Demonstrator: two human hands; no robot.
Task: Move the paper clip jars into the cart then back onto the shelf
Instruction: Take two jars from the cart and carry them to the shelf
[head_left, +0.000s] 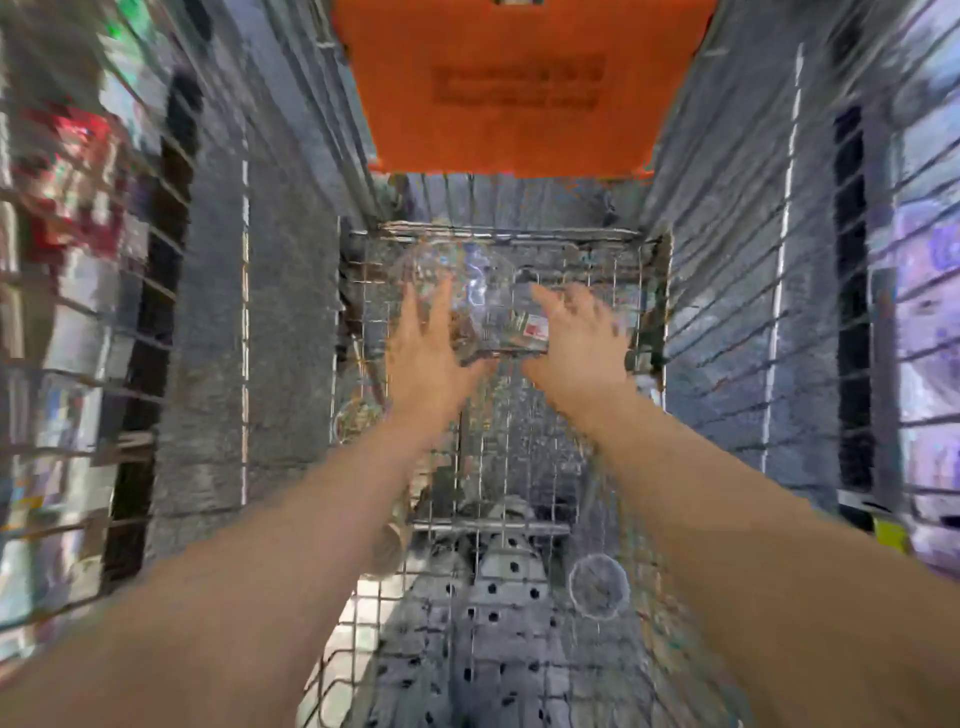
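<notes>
I record the left hand (423, 340) and right hand (574, 338) inside the cart (631, 270), fingers spread and straight, flanking a clear paper clip jar (485, 306) near its far end. Blur hides any contact.

You have grey carpet (291, 312) below you, laid in squares with pale seams. Left of the carpet runs left shelving (67, 260) on a black base (156, 312), its stock blurred into red, green and white. Right of the carpet, right shelving (914, 260) shows purple and white packs, with a yellow tag (891, 535) low down.
</notes>
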